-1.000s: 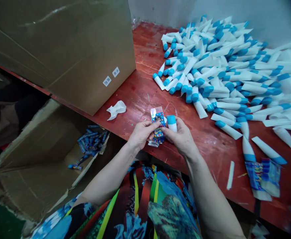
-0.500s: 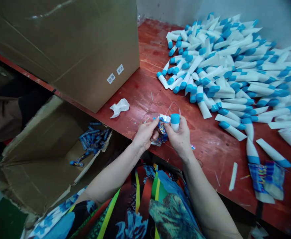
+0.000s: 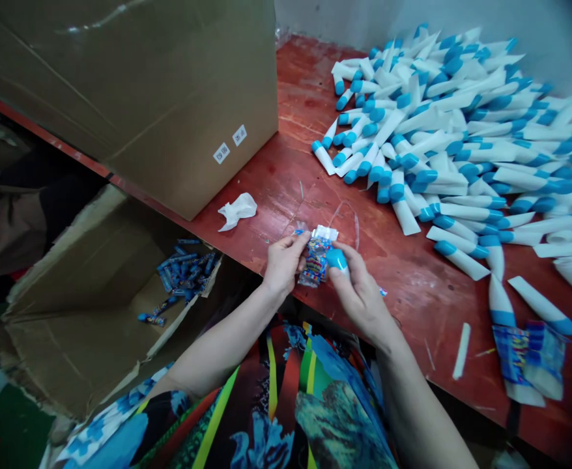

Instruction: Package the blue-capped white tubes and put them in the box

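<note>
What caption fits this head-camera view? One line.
Left hand pinches a colourful printed wrapper, right hand holds a blue-capped white tube, beside a heap of such tubes on a red wooden bench.

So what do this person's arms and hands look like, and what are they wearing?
Both the left hand and the right hand are bare, with no gloves, and no ring or watch shows. The forearms are bare too. The person wears a garment printed in blue, green, yellow, red and black.
</note>
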Motion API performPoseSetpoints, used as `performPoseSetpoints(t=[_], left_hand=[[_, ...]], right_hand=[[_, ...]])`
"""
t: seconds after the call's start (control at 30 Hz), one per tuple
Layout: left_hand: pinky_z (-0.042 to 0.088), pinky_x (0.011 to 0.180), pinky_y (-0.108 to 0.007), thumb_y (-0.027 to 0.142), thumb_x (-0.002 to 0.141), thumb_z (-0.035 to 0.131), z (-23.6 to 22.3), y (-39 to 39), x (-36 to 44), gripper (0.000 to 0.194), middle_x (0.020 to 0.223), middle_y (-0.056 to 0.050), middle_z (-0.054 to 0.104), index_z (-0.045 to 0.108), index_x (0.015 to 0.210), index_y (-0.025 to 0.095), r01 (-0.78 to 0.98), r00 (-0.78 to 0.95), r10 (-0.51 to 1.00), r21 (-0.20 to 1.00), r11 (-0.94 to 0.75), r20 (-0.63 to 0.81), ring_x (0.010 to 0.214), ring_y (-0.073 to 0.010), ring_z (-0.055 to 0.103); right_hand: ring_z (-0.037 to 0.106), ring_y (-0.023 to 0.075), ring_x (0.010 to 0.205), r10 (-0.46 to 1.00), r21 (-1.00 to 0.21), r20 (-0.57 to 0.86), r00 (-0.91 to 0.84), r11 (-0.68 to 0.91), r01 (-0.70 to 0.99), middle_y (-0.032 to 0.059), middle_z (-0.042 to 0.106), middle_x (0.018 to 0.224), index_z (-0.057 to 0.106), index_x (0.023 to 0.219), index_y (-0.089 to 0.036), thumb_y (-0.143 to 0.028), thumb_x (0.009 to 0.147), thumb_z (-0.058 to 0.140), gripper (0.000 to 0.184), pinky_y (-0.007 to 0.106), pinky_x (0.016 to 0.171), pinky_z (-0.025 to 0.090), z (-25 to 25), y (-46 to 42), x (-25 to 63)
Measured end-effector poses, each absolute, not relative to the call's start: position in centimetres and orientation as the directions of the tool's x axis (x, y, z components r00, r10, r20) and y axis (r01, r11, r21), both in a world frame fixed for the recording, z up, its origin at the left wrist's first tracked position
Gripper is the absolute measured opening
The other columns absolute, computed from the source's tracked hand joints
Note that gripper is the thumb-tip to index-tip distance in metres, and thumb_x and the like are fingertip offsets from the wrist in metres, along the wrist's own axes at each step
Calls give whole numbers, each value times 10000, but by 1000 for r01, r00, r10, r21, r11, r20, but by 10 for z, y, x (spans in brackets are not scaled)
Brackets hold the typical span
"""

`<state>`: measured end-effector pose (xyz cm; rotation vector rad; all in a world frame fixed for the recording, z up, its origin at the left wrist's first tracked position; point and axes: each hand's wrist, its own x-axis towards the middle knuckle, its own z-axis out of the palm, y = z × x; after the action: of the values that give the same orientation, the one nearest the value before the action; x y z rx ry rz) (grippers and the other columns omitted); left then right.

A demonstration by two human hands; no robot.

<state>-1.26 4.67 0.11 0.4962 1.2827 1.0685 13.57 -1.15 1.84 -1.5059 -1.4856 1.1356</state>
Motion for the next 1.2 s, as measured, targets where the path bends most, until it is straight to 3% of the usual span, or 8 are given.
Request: performPoseSetpoints(t=[0.17, 0.3, 0.5, 0.63, 0.87, 1.03, 1.13, 1.2], left_hand=[[196, 429, -226, 532, 794, 827, 1, 43, -12, 500, 451, 71, 437, 521, 620, 178, -338, -85, 901, 863, 375, -425, 396, -40, 342], [208, 438, -225, 554, 793, 824, 4, 42, -12, 519, 445, 76, 419, 510, 619, 179, -337, -47, 910, 864, 375, -413, 397, -39, 340], [170, 412, -232, 586, 822, 784, 3, 42, -14, 501, 522, 59, 491, 542, 672, 174, -355, -11, 889, 833, 424, -458, 387, -32, 345], [164, 405, -241, 683, 838, 722, 5, 39, -16, 566, 427, 61, 414, 537, 641, 185, -285, 153, 852, 803, 524, -501, 357, -51, 337], [223, 411, -235, 562, 763, 850, 13, 26, -7, 483, 508, 40, 499, 605, 678, 155, -286, 242, 828, 779, 558, -505, 409, -49, 393], [257, 434, -217, 651, 743, 827, 15, 31, -14, 547, 523, 45, 507, 584, 704, 163, -368, 220, 851, 767, 525, -477, 430, -48, 407], [218, 432, -223, 682, 790, 770, 15, 31, -18, 563, 445, 59, 443, 569, 684, 167, -334, 235, 862, 795, 506, -450, 392, -45, 357], [200, 424, -230, 667, 784, 784, 14, 25, -16, 546, 465, 51, 470, 600, 716, 157, -290, 301, 836, 790, 539, -460, 384, -47, 369]], right_hand=[[753, 341, 888, 983, -751, -150, -108, -42, 659, 141, 780, 1093, 448, 1572, -220, -511, 1001, 486, 641, 426, 760, 546, 26, -15, 131], [764, 379, 980, 985, -697, -132, -107, -15, 717, 194, 765, 1221, 457, 1575, -182, -491, 1001, 475, 652, 472, 808, 570, 25, -12, 128], [704, 385, 1207, 995, -721, -39, -96, 39, 692, 168, 687, 1406, 531, 1511, -221, -443, 994, 529, 563, 534, 983, 558, 18, -12, 127], [708, 392, 1186, 993, -718, -33, -110, 53, 694, 179, 694, 1382, 536, 1491, -201, -417, 996, 522, 540, 549, 968, 561, 16, -11, 126], [750, 336, 992, 998, -719, 24, 65, -28, 695, 154, 750, 1187, 614, 1318, -228, -408, 963, 548, 403, 454, 828, 587, 13, -11, 116], [721, 304, 1006, 1000, -866, -27, 15, -31, 500, 116, 724, 1187, 563, 1354, -250, -477, 897, 689, 526, 440, 842, 582, 16, -16, 125], [661, 206, 701, 976, -963, -198, -91, -176, 206, 18, 689, 867, 512, 1393, -266, -529, 971, 614, 507, 331, 604, 538, 17, -23, 133], [572, 164, 568, 964, -965, -260, -54, -258, 42, -31, 623, 754, 490, 1386, -283, -556, 983, 595, 499, 284, 503, 466, 16, -26, 134]])
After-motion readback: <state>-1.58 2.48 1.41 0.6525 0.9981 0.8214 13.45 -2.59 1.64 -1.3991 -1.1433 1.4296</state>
